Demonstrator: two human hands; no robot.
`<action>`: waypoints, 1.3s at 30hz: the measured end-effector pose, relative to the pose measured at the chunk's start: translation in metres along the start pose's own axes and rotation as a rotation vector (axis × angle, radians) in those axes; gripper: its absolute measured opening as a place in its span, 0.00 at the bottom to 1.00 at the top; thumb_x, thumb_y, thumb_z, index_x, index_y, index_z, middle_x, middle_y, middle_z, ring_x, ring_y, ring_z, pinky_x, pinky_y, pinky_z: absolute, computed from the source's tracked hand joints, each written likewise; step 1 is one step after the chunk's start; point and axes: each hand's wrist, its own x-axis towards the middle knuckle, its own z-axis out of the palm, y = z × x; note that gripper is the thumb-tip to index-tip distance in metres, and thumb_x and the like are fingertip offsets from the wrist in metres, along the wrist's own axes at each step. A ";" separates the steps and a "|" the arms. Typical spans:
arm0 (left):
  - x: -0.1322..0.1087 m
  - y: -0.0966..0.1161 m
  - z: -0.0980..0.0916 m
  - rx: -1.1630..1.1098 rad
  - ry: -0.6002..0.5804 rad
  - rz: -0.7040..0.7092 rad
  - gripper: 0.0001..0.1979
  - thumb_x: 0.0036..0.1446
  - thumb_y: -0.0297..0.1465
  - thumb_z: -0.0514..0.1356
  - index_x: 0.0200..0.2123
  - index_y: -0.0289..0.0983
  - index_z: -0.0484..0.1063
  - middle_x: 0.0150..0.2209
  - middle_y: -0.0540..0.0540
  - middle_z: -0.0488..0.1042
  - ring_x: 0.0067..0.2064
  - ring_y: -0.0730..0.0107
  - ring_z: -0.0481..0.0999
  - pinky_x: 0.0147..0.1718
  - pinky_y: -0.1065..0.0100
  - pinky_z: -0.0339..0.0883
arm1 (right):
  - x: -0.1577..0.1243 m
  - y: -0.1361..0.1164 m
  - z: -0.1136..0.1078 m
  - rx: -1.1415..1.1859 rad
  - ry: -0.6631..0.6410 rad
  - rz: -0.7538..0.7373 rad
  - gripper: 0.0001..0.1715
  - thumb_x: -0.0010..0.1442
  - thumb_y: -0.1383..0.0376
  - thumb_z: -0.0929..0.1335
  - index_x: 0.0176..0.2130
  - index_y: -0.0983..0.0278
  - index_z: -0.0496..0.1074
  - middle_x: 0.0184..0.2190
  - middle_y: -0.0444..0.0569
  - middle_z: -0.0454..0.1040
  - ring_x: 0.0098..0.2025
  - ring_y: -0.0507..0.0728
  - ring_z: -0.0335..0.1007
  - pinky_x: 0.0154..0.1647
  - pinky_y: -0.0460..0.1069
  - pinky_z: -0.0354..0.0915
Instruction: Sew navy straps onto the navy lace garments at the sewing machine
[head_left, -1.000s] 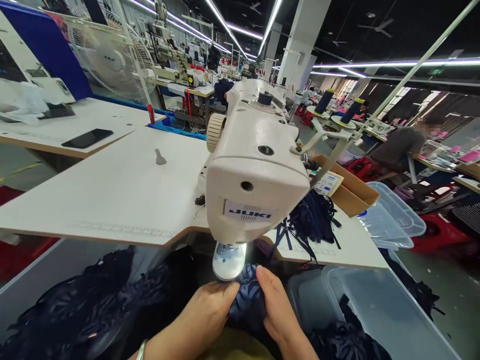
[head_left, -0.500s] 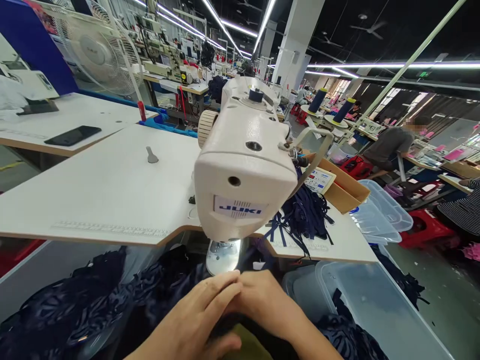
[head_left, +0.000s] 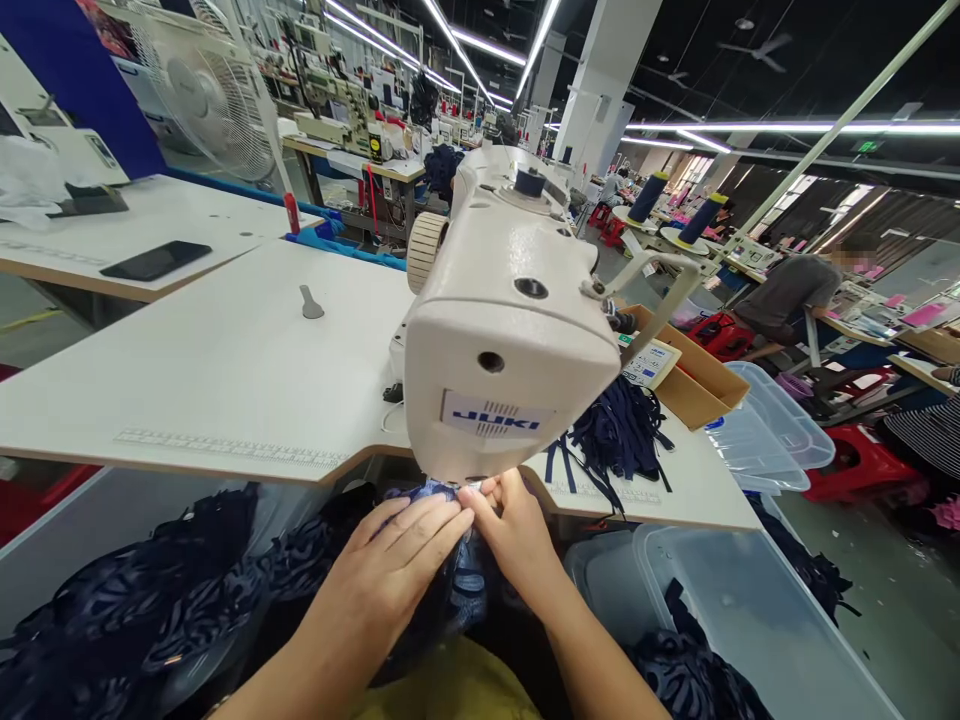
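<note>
In the head view a white sewing machine (head_left: 517, 340) stands end-on in front of me, its JUKI label facing me. Beneath its head my left hand (head_left: 401, 555) is closed on blue patterned fabric (head_left: 469, 585), fingers close together and thumb hidden. From the other side my right hand (head_left: 517, 530) pinches the same fabric between thumb and fingers. The two hands' fingertips meet close to the sewing spot. Part of the fabric hangs down between the hands; the needle and presser foot are hidden.
Bins of dark patterned fabric flank me, a left bin (head_left: 67, 520) and a right bin (head_left: 735, 590). Navy straps (head_left: 619, 440) lie on the white table (head_left: 247, 370) beside a cardboard box (head_left: 697, 375). Further left are a small metal piece (head_left: 310, 303) and a phone (head_left: 156, 261).
Both hands have moved forward to the machine, bringing the blue patterned fabric over its shiny metal arm end, which is now covered. The hands were overlapping nearer me before. The view has shifted slightly.
</note>
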 end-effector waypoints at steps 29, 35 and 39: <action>0.012 0.023 0.018 0.277 0.102 -0.136 0.13 0.67 0.30 0.51 0.50 0.41 0.72 0.47 0.52 0.78 0.47 0.67 0.76 0.42 0.60 0.55 | 0.007 0.013 0.003 0.019 0.112 -0.037 0.03 0.60 0.64 0.62 0.33 0.59 0.59 0.25 0.40 0.70 0.28 0.54 0.68 0.31 0.48 0.58; 0.013 0.022 0.014 0.285 0.098 -0.161 0.13 0.67 0.32 0.50 0.48 0.40 0.73 0.45 0.52 0.79 0.46 0.65 0.75 0.43 0.60 0.56 | 0.002 0.022 -0.010 -0.029 0.023 -0.107 0.07 0.64 0.60 0.63 0.35 0.60 0.65 0.31 0.43 0.73 0.35 0.55 0.69 0.38 0.48 0.61; 0.014 0.021 0.010 0.238 0.069 -0.148 0.12 0.66 0.30 0.52 0.49 0.38 0.72 0.47 0.50 0.78 0.47 0.64 0.75 0.45 0.60 0.57 | -0.001 0.039 -0.028 -0.083 -0.015 -0.147 0.07 0.65 0.60 0.63 0.37 0.60 0.69 0.36 0.45 0.73 0.41 0.55 0.69 0.43 0.48 0.61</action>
